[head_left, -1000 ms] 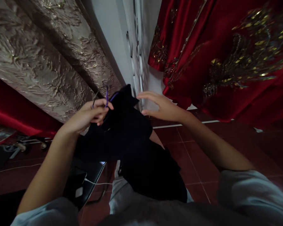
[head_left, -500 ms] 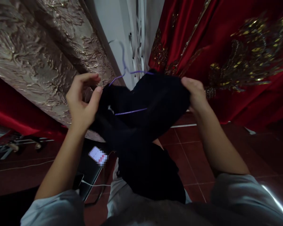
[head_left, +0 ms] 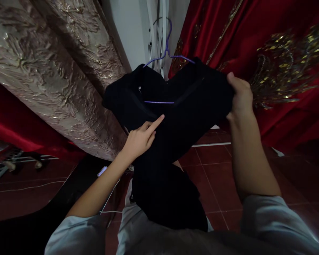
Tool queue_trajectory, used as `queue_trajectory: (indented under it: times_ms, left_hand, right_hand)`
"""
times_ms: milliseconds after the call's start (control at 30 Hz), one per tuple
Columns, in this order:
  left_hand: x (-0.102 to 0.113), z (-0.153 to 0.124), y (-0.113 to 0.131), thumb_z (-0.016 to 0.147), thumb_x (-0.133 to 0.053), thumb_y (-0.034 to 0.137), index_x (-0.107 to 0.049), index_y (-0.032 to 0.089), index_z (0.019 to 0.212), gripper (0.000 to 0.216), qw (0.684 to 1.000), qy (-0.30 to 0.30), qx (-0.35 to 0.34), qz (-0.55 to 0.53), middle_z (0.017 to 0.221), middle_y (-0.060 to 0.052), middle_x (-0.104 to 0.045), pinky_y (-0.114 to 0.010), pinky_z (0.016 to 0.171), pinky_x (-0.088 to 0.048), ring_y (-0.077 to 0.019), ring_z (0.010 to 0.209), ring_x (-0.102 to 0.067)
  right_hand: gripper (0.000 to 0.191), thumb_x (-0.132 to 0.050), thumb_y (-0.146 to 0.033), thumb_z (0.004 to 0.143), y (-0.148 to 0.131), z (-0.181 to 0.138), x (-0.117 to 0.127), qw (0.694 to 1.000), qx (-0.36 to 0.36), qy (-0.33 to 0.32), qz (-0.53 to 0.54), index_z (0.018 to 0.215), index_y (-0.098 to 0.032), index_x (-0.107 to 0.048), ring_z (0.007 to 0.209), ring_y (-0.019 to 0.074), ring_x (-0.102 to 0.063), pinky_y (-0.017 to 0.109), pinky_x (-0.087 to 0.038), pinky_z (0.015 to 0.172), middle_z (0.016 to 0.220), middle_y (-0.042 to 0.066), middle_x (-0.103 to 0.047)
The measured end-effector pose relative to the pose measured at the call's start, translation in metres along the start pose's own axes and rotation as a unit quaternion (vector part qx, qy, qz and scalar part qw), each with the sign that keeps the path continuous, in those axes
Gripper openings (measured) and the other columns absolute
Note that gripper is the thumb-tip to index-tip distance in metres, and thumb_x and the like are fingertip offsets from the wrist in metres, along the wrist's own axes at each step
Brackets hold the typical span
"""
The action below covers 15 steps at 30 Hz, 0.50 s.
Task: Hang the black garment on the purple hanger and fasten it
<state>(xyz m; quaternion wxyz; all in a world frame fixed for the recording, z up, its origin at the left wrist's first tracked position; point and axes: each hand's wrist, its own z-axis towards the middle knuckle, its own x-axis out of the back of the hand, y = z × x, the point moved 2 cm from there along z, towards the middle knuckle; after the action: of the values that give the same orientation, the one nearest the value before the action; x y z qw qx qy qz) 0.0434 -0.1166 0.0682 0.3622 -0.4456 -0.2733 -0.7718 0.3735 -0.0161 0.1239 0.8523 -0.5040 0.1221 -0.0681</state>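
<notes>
A black V-necked top (head_left: 191, 117) hangs on a purple wire hanger (head_left: 167, 53). Its lower part drapes down over my lap. The hanger's bottom bar shows through the neck opening, and its hook points away from me. My right hand (head_left: 241, 94) grips the top at its right shoulder edge, thumb above and the other fingers mostly hidden behind the cloth. Lying over the front of the top, just below the neckline, is my left hand (head_left: 142, 138), its index finger stretched out and the other fingers partly bent. It holds nothing.
Red cloth with gold sequins (head_left: 284, 71) hangs at the right, textured beige fabric (head_left: 55, 78) at the left. White metal bars (head_left: 163, 32) stand between them. A phone (head_left: 102, 171) lies on a black surface beside my left forearm, near a white cable (head_left: 111, 211). The floor is red tile (head_left: 215, 180).
My left hand has moved from the top's left shoulder onto its front, below the neck. The top and hanger have shifted up and right, spread wider, with my right hand still gripping.
</notes>
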Motion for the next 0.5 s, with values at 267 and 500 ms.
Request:
queue_trajectory:
  times_ms: [267, 500]
  left_hand:
    - [-0.029, 0.0, 0.018, 0.1, -0.059, 0.035, -0.064, 0.021, 0.114, 0.02, 0.988, 0.045, 0.098, -0.107, 0.077, -0.003, -0.064, -0.03, 0.06, -0.045, -0.0189, 0.064, -0.062]
    - [-0.036, -0.014, 0.044, 0.094, -0.065, 0.018, -0.049, 0.022, 0.075, 0.025, 0.915, 0.238, 0.14, -0.293, 0.073, 0.001, -0.054, -0.032, 0.07, -0.048, -0.0161, 0.071, -0.055]
  right_hand:
    - [0.014, -0.07, -0.031, 0.085, -0.004, -0.027, 0.017, 0.998, -0.02, 0.037, -0.035, 0.083, -0.017, -0.071, 0.085, 0.018, -0.068, 0.034, -0.049, 0.079, 0.088, 0.011, -0.072]
    - [0.018, -0.072, -0.038, 0.09, 0.019, -0.157, -0.056, 0.978, 0.056, 0.131, -0.149, 0.092, -0.021, -0.066, 0.085, 0.0159, -0.061, 0.03, -0.047, 0.081, 0.091, 0.002, -0.065]
